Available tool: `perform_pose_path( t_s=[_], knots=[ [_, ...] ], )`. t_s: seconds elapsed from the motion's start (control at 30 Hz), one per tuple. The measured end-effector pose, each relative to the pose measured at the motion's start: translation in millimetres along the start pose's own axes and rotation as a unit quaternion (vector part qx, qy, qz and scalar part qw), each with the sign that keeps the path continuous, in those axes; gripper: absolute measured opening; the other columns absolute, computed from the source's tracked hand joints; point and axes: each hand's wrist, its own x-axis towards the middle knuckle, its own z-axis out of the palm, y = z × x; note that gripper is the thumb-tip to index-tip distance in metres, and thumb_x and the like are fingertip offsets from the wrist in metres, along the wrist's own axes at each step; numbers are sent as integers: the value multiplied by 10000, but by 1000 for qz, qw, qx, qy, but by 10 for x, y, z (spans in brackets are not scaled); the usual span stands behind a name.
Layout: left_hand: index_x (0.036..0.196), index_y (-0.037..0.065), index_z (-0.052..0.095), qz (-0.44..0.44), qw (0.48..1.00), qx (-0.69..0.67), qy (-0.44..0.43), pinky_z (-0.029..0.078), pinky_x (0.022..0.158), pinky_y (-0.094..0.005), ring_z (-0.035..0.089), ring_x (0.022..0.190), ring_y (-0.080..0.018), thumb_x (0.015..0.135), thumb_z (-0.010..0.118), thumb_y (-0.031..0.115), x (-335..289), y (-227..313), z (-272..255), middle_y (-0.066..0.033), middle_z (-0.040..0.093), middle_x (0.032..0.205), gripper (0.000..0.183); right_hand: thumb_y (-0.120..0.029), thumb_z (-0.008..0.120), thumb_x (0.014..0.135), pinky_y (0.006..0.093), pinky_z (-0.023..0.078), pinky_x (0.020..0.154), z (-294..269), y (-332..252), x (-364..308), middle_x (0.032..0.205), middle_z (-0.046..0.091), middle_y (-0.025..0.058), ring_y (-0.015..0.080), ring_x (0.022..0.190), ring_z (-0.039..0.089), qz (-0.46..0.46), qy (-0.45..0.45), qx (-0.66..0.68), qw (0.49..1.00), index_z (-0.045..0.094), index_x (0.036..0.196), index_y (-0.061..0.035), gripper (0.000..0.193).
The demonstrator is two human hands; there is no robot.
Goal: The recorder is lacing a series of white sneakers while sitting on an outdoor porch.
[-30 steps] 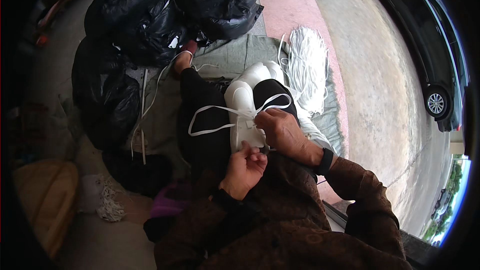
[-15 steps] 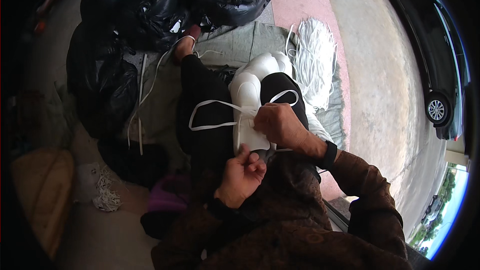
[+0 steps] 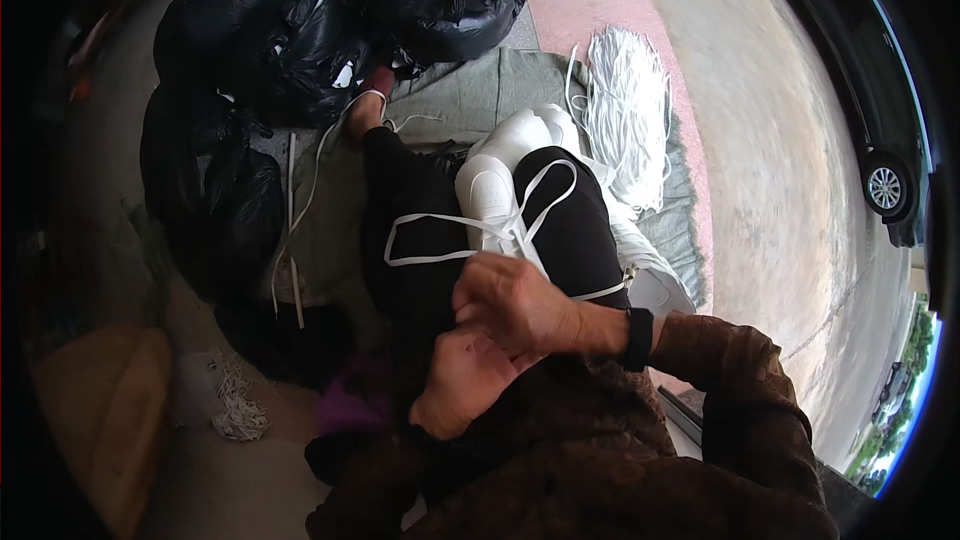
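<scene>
A row of nested white shoes or shoe uppers [image 3: 487, 190] lies between my thighs, toes pointing away from me. White lace [image 3: 430, 219] comes out of the nearest one in two loose loops, one over each thigh. My right hand [image 3: 515, 302] is closed, slightly blurred, over the near end of that shoe and hides it. Just below and left of it, touching it, is my left hand [image 3: 460, 382], its fingers curled in and partly covered by the right. What either hand pinches is hidden.
A bundle of white laces [image 3: 628, 120] lies on the grey-green cloth [image 3: 480, 90] at right. Stuffed black bags [image 3: 250, 40] crowd the far left. A thin pale stick [image 3: 292, 230] and a tangle of white strands [image 3: 238, 400] lie left. A dark car [image 3: 850, 70] stands far right.
My right hand has come down toward me and left, from the shoe's middle to against my left hand. The right lace loop now stands larger and higher. The view has shifted slightly.
</scene>
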Motion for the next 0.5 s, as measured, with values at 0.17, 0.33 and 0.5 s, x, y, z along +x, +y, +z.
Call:
perform_pose_path(
  t_s=[0.17, 0.33, 0.5],
  knots=[
    [870, 12, 514, 317, 902, -44, -291, 263, 394, -236, 286, 440, -70, 1054, 466, 168, -631, 1046, -843, 12, 343, 567, 246, -134, 728, 880, 351, 523, 697, 98, -902, -183, 892, 613, 84, 256, 858, 643, -179, -60, 167, 968, 585, 897, -49, 168],
    [716, -12, 603, 363, 653, 652, 129, 394, 467, -331, 519, 478, -164, 878, 658, 90, -1114, 1116, -1750, -64, 584, 629, 199, -23, 673, 822, 439, 533, 676, -215, 134, -135, 798, 631, 154, 368, 791, 647, 109, 171, -81, 976, 564, 953, -26, 171],
    [951, -13, 656, 535, 450, 692, 181, 479, 765, -424, 610, 841, -314, 798, 704, 47, -367, 773, -1348, -143, 643, 875, 171, 17, 643, 783, 480, 523, 646, -119, 285, 127, 762, 624, 176, 384, 762, 653, 48, 116, -214, 969, 483, 1033, -16, 298]
  ],
)
